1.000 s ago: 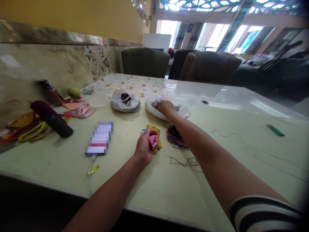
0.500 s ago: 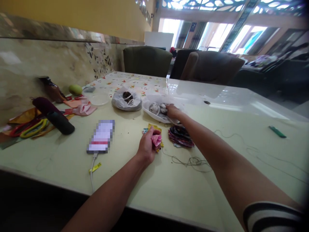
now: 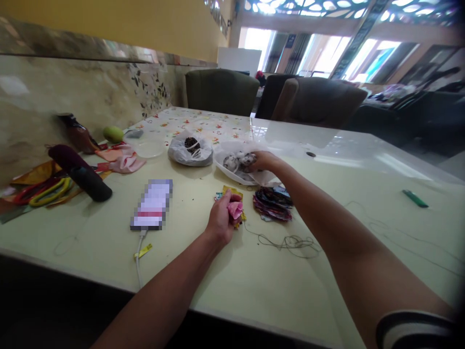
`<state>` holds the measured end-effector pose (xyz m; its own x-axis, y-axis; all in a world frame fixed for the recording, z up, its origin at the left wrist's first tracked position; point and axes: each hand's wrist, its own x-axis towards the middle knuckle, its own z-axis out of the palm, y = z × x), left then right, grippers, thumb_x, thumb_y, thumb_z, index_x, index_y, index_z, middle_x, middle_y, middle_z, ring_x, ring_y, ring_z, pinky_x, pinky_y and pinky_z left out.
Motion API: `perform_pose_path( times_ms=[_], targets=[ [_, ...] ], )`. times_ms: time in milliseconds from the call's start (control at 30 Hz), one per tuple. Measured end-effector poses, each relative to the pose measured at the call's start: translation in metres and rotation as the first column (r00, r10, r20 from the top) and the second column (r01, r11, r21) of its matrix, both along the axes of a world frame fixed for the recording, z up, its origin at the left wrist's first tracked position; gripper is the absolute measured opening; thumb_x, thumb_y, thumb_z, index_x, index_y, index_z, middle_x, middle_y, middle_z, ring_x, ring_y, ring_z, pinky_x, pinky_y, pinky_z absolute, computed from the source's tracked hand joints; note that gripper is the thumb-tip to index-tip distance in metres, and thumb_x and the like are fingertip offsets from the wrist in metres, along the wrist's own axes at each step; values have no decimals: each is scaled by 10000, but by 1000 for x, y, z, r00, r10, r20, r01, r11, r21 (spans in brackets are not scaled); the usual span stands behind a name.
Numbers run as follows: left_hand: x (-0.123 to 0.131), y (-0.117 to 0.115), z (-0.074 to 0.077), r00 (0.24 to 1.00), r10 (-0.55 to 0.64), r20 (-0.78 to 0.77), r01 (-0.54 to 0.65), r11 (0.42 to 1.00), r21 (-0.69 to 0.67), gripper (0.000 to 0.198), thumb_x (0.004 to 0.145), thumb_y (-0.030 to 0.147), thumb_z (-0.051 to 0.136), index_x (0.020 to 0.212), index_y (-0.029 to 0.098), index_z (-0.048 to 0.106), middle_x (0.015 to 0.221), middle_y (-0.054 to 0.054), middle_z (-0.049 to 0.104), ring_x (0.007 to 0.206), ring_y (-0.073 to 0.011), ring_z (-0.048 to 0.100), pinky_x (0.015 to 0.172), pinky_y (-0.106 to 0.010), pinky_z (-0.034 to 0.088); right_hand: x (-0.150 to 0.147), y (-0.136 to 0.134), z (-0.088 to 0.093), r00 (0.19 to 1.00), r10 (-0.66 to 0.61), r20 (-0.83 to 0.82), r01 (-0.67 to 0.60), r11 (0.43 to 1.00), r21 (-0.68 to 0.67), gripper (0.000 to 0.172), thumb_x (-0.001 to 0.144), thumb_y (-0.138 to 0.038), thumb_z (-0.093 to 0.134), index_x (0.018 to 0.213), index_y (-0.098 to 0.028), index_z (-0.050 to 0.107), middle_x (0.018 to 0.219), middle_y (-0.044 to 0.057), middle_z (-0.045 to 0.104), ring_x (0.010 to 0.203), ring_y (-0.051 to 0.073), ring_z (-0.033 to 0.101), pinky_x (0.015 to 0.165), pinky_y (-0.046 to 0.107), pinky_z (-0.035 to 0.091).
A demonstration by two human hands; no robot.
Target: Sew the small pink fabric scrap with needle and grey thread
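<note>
My left hand (image 3: 221, 217) is closed around a pink cloth piece (image 3: 235, 210), whose folded edge shows at the thumb side. Behind those fingers sticks out a yellow printed cloth (image 3: 229, 190) with some blue lettering. My right hand (image 3: 264, 162) reaches into a white plastic bowl (image 3: 228, 175) lined with a thin bag. Its fingers are closed on a white fluffy clump with dark specks (image 3: 247, 159); the fingertips are partly hidden. A stack of dark patterned cloth pieces (image 3: 272, 203) lies below the right forearm. Loose dark thread (image 3: 290, 245) trails from near my left hand.
A phone (image 3: 152, 203) on a white cable lies left of my hands. Scissors with red and yellow handles (image 3: 51, 192), a dark cylinder (image 3: 82, 172) and cloth scraps lie farther left. A bag-lined bowl (image 3: 191, 150) holds dark bits. A green cutter (image 3: 416, 198) lies at right.
My right hand has shifted slightly right within the bowl, and the white clump at its fingers has moved with it. My left hand holds the cloth in the same place.
</note>
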<state>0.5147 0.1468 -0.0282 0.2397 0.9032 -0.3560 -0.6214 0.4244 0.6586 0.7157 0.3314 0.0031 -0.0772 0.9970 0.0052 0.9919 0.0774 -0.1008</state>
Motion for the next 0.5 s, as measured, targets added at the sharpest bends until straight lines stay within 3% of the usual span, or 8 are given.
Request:
perform_pose_path(
  times_ms=[100, 133, 200, 300, 400, 500],
  targets=[
    [1, -1, 0, 1000, -10, -6, 10, 1000, 0, 446, 922, 541, 651, 763, 132, 568, 584, 30, 476, 412, -48, 359, 363, -182, 220, -4, -5, 9, 1000, 6, 6, -6, 1000, 15, 855, 759, -445, 826, 1523, -229, 508, 1415, 153, 602, 1269, 330, 595, 1032, 369, 493],
    [1, -1, 0, 1000, -12, -9, 12, 1000, 0, 446, 919, 543, 654, 765, 133, 567, 584, 31, 476, 410, -48, 361, 363, -184, 221, -8, -7, 7, 1000, 20, -1, -20, 1000, 16, 818, 820, -498, 767, 1542, -239, 480, 1448, 158, 572, 1298, 323, 575, 1051, 370, 479],
    [1, -1, 0, 1000, -12, -13, 12, 1000, 5, 440, 921, 539, 652, 770, 134, 568, 590, 29, 485, 407, -49, 361, 363, -186, 227, -16, -10, -2, 999, 52, -9, -52, 999, -5, 585, 952, -508, 607, 1469, -238, 565, 1419, 150, 593, 1300, 295, 577, 1064, 349, 462],
    [0, -1, -1, 1000, 3, -17, -3, 1000, 12, 417, 942, 506, 633, 772, 131, 569, 587, 27, 484, 407, -48, 357, 366, -180, 232, -25, -12, -24, 999, 45, 15, -44, 999, -30, 327, 972, -280, 561, 1232, -159, 717, 1316, 180, 659, 1240, 289, 616, 1035, 319, 464],
    [-1, 0, -2, 1000, 3, -21, -3, 1000, 15, 418, 942, 508, 632, 771, 130, 573, 575, 30, 473, 405, -48, 351, 366, -176, 232, -24, -11, -36, 999, -12, 32, 12, 1000, 7, 359, 906, -124, 548, 1234, -111, 694, 1311, 210, 662, 1185, 301, 641, 981, 325, 483],
    [0, 0, -3, 1000, -5, -15, 5, 1000, 20, 435, 926, 532, 646, 771, 132, 572, 581, 31, 475, 402, -45, 348, 362, -177, 230, -19, -12, -27, 999, -24, 40, 23, 999, 22, 355, 922, -144, 526, 1243, -142, 679, 1282, 161, 690, 1153, 276, 646, 950, 307, 488]
  ],
)
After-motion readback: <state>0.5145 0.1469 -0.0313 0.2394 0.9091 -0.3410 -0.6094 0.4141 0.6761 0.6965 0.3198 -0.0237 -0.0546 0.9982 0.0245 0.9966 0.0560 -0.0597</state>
